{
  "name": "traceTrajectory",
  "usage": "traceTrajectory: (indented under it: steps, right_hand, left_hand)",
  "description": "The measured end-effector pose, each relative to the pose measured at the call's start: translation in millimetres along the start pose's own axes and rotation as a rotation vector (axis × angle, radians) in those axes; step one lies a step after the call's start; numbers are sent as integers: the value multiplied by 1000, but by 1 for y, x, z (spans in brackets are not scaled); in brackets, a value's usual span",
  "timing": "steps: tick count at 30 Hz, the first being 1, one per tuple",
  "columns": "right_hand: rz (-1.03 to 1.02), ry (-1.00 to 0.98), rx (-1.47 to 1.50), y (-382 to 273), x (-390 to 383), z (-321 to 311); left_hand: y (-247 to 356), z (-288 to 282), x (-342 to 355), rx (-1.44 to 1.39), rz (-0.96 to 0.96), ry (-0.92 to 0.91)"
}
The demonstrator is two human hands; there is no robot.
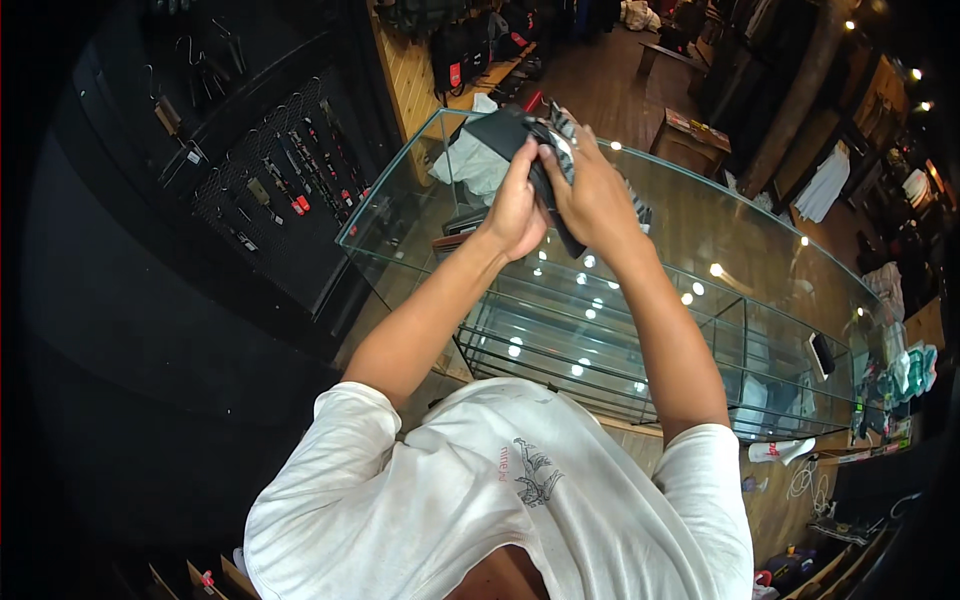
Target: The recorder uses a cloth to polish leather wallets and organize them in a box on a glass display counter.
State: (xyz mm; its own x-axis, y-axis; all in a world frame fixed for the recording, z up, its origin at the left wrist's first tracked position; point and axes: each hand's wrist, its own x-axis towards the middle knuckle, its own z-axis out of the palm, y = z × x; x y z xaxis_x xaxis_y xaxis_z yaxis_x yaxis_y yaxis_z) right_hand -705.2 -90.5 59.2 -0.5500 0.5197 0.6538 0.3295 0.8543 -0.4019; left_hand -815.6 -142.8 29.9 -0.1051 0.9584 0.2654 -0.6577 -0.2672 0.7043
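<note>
Above the far left part of the glass display case [740,240], both my hands grip a dark flat item [495,135], perhaps a wallet or pouch, with black-and-white striped pieces at its right. My left hand [515,205] is closed on its lower left side, thumb on top. My right hand [595,200] lies over its right side with fingers bent round it, hiding part of it. Beyond them is crumpled pale paper or cloth [467,170]. A small stack of flat dark and brown items [453,240] shows just left of and below my left hand.
A black wall grid [270,190] with hanging straps stands at my left. Wooden shelves with bags [450,60] are at the back. A wooden bench [688,135] and hanging clothes [822,185] stand beyond the case. A phone-like object [822,355] lies at the case's right.
</note>
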Motion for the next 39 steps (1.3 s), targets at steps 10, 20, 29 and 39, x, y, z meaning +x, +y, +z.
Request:
traceTrajectory:
  steps: [10,20,29,39]
  right_hand:
    - [259,41,336,-4,24,-36]
    - [-77,-218,37,23,-11,16]
    - [-179,-176,-88,31,18,12]
    - [-130,-174,-73,26,16,15]
  left_hand:
    - [5,-21,1,175,-118,-53]
    - [17,-32,11,18,-224,-103]
    - [7,-26,15,50,-238,3]
    - [14,-40,17,-74,-270,6]
